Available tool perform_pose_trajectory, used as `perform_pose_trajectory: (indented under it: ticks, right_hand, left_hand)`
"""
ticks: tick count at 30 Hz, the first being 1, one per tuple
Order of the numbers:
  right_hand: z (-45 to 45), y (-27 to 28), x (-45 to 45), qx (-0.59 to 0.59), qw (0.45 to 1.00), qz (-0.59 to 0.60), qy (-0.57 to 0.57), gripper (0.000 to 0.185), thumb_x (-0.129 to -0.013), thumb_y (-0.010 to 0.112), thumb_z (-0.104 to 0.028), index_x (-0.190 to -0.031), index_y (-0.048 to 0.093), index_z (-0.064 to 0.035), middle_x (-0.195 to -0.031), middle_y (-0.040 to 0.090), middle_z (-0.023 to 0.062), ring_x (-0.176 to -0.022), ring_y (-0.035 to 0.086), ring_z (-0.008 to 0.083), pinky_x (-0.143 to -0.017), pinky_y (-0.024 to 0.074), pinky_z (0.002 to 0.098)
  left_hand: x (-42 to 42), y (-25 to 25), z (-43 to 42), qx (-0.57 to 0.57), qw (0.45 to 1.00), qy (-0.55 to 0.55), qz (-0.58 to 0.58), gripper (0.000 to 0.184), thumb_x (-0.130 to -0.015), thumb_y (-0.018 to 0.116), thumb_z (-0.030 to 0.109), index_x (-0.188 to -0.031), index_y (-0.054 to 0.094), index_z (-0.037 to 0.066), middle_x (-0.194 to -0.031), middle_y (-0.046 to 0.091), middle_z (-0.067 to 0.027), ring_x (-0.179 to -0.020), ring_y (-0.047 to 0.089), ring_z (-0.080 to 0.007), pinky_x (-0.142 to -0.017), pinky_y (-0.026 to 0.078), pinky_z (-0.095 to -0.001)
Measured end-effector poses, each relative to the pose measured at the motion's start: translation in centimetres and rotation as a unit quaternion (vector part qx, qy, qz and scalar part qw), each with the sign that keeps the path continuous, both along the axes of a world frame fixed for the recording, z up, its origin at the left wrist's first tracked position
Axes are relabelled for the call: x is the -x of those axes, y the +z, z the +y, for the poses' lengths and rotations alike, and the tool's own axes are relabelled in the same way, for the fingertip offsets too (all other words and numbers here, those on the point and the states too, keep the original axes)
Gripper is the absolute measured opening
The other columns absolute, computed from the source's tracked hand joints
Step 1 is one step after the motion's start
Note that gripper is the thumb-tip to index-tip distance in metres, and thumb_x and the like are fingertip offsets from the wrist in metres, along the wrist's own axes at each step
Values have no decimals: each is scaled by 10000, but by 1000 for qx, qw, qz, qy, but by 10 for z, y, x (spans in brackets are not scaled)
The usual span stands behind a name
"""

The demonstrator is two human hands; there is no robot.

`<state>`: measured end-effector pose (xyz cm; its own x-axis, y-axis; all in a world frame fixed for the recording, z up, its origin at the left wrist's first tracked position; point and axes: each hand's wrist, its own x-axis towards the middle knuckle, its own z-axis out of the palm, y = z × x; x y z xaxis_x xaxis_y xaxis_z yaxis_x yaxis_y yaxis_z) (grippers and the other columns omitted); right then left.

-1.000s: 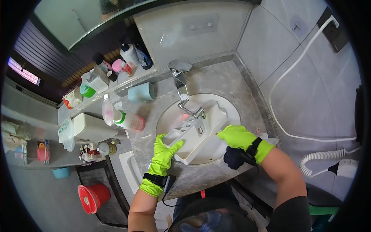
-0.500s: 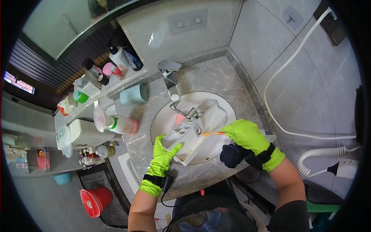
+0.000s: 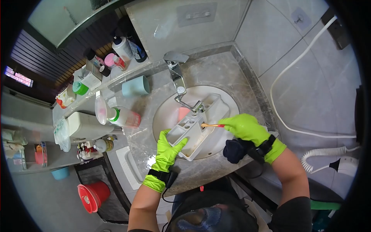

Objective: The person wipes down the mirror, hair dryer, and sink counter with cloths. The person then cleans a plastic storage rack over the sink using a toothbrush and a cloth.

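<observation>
Right hand [image 3: 241, 127] gloved in bright green, a person bent over a bathroom sink [image 3: 164, 118] pinched the handle of a slim orange brush [image 3: 213, 125] between thumb and fingers, its tip at a square opening in a white plastic holder [image 3: 193, 141]. Whether the bristles had gone inside could not be told. The left hand [image 3: 168, 150], in a matching glove, gripped the holder's near left end, thumb reaching across one side and fingers wrapping the outer edge, apparently to keep it from sliding. The holder lay tilted across the basin, a slant that seemed to turn its opening toward the brush.

Overhead, the jointed spout of the chrome faucet [image 3: 177, 75] hung right at the holder's upper middle, the closest obstacle to lifting or turning it; contact between the two was unclear. A pink item [image 3: 183, 113] showed in the basin behind the holder, partly hidden. Near the right wrist, a dark bundle [image 3: 234, 151] sat at the counter's edge, crowding that arm's space. To the left, a spray bottle [image 3: 128, 117] and a pale blue cup [image 3: 135, 87] lying on its side occupied the marble counter [image 3: 216, 69], well apart from the brush.
</observation>
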<state>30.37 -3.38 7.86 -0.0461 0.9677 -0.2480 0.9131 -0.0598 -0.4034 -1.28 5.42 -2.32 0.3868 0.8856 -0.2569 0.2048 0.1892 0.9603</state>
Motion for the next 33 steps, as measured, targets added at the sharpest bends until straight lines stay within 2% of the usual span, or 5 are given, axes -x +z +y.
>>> perform_pose_trajectory:
  ticks: [11,17,20,26,33]
  right_hand:
    - [10,-2,26,211,974,18,-82,266,-962,568,-336,-1149,735,-247,-920,723,135,-808,677,359,-687,511,463]
    - [15,-16,14,-36,996,-81,16,247,-964,574,-342,-1080,744,-206,-904,716,154,-812,675,383,-700,506,506]
    - [8,-23,27,79,995,-61,-7,236,-967,584,-311,-1069,748,-176,-894,717,148,-782,670,374,-676,498,491]
    - [-2,-16,27,172,951,227,-116,282,-974,564,-335,-1039,744,-128,-892,716,143,-755,658,354,-662,485,462]
    - [1,-29,30,115,993,22,-28,359,-999,492,-389,-1181,724,-184,-951,718,169,-786,654,379,-698,516,450]
  left_hand:
    - [1,19,-3,-88,991,-42,96,617,-757,885,181,-1194,501,-25,-1072,677,-160,-976,668,-206,-872,546,-353]
    - [-3,12,-2,-27,999,-5,45,631,-753,896,217,-1186,515,-38,-1058,691,-169,-939,677,-204,-823,558,-346]
    - [-1,8,-2,-46,996,-13,79,734,-728,912,319,-1226,515,-45,-1072,693,-191,-960,685,-233,-853,546,-353]
    - [-3,17,-4,-61,996,-11,72,634,-763,891,209,-1198,505,-42,-1050,694,-174,-923,678,-200,-807,566,-340]
    - [-2,13,-4,-66,994,-14,82,668,-748,901,265,-1194,512,-43,-1045,692,-179,-927,681,-218,-813,560,-345]
